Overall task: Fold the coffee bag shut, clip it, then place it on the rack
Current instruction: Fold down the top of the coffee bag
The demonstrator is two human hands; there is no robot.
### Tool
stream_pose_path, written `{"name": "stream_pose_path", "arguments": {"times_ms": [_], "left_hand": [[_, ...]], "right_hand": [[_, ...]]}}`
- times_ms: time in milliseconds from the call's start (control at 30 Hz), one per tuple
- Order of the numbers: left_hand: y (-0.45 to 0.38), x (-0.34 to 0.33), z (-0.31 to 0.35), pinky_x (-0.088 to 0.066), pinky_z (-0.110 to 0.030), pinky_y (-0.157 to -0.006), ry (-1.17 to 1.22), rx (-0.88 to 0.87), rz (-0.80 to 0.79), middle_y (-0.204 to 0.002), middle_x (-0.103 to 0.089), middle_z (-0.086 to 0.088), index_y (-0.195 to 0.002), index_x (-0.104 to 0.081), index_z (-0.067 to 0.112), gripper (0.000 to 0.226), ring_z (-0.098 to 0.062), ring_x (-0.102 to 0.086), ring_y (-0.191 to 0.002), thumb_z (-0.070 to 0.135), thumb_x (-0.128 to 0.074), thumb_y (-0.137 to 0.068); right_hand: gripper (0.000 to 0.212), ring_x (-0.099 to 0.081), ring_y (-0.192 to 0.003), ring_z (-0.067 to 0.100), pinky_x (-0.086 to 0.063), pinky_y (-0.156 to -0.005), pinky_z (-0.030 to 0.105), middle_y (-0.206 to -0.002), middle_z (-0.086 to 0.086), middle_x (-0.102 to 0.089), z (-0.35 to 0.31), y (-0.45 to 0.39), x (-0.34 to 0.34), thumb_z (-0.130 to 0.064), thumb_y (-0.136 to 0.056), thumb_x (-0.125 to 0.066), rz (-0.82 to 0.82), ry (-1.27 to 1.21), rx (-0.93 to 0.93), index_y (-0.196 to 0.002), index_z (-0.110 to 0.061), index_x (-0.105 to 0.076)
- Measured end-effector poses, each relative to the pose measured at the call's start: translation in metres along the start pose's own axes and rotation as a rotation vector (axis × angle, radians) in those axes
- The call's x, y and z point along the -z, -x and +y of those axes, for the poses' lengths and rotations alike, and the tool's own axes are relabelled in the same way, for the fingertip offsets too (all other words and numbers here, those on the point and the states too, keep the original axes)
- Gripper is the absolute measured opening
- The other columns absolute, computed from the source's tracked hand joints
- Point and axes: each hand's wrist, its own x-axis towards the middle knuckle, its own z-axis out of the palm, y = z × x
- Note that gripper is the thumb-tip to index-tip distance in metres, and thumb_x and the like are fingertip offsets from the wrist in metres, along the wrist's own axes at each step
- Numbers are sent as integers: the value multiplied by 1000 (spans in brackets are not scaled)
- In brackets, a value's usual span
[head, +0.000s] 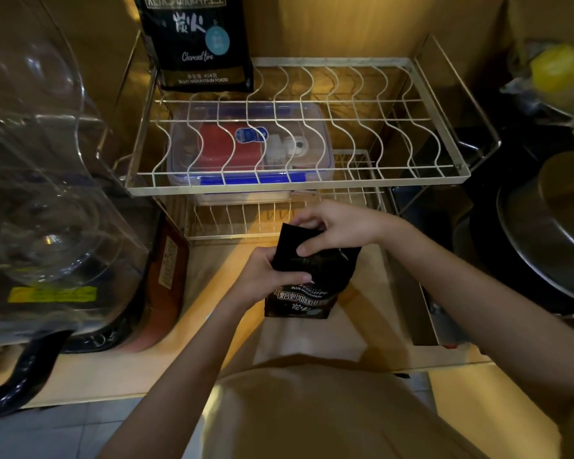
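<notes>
Setting: wooden counter [212,313] backed by brown panels, dimly lit; a two-tier wire rack [299,180] stands at the rear, a clear appliance [47,193] to the left, and a dark pan [550,246] to the right.
Rack contents: a second coffee bag [199,44] stands upright at the back-left of the upper tier; a clear box with blue clasps [249,150] lies below that tier. The rest of the upper tier is bare wire.
Task item: black coffee bag [309,276], upright on the counter just in front of the rack's lower tier, between both hands.
Left hand [265,279]: closed around the bag's left side, thumb across its front, steadying the body.
Right hand [338,226]: closed over the top of the bag, fingers curled behind the upper edge, thumb pressed on the front panel.
Bag relative to grip: upper flap sits under the right hand, printed lower half shows below the left thumb.
Step in hand, judged: folding the top down; fold looks partial, with one corner standing up.
Clip: none visible; whether one is hidden in the right hand cannot be told.
Next move, judged: flatten the fold, hold it with one hand, and free the other for a clip.
Risk, judged: the fold springs open if released early.
</notes>
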Motion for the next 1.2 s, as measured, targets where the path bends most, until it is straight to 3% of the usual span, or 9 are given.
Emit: {"name": "stream_pose_path", "arguments": {"times_ms": [267,367,500,567,667,867,1000,1100,1200], "left_hand": [[4,-6,-2,-53,-18,-61,9,26,8,-76,-69,-3,-82,-68,6,15,-7,-67,-70,2,-73,-69],[7,-8,-2,-54,-24,-65,-8,9,13,-87,-69,-22,-88,-66,-5,20,-21,-67,-80,2,-71,-70],[6,-10,1,-51,-48,-78,2,-4,6,-94,-66,-34,-88,-64,-9,23,-41,-64,-90,2,-72,-69],[7,-7,4,-52,-44,-77,8,-9,-6,-91,-69,-25,-89,-66,0,22,-34,-65,-90,2,-73,-68],[9,1,11,-54,-23,-70,44,-43,-16,-81,-72,6,-90,-67,15,25,-12,-67,-83,3,-71,-69],[9,17,19,-52,-11,-67,183,-122,226,-75,-73,17,-93,-66,16,22,3,-65,-77,0,-60,-79],[10,10,21,-51,-12,-61,79,-153,229,-77,-67,8,-78,-66,19,18,4,-63,-70,1,-66,-74],[11,5,19,-51,-11,-56,112,-137,196,-63,-71,12,-77,-66,18,19,1,-64,-63,0,-68,-72],[14,2,17,-53,-15,-58,181,-119,209,-66,-73,13,-84,-67,15,18,-3,-67,-67,0,-66,-74]], "right_hand": [[13,-50,-76,12,-35,-67,27,-79,-1,-56,-7,-7,-22,-8,-78,-64,175,379,90,-91,-7,-67],[10,-56,-76,19,-44,-66,31,-81,8,-61,-5,-8,-18,-5,-79,-63,122,269,43,-88,-2,-66],[8,-57,-70,19,-45,-62,29,-78,11,-62,0,-8,-17,-4,-79,-64,112,122,-29,-86,0,-65],[10,-62,-77,23,-49,-70,35,-83,12,-66,3,-5,-15,-7,-78,-65,144,78,-40,-88,-3,-66],[16,-64,-83,24,-51,-76,38,-91,13,-70,4,0,-13,-13,-76,-68,211,150,-21,-91,-8,-67],[17,-60,-83,23,-48,-69,33,-85,4,-61,4,6,-5,-20,-79,-66,280,315,-82,-93,-13,-64],[14,-61,-91,26,-49,-83,44,-94,9,-70,6,8,-22,-18,-84,-58,420,433,49,-94,-15,-67],[17,-62,-93,22,-49,-85,44,-96,5,-71,13,12,-32,-19,-82,-61,446,287,102,-98,-20,-67],[49,-61,-100,14,-52,-87,28,-110,1,-65,25,24,-27,-13,-71,-74,497,-216,84,-116,-20,-56]]}}
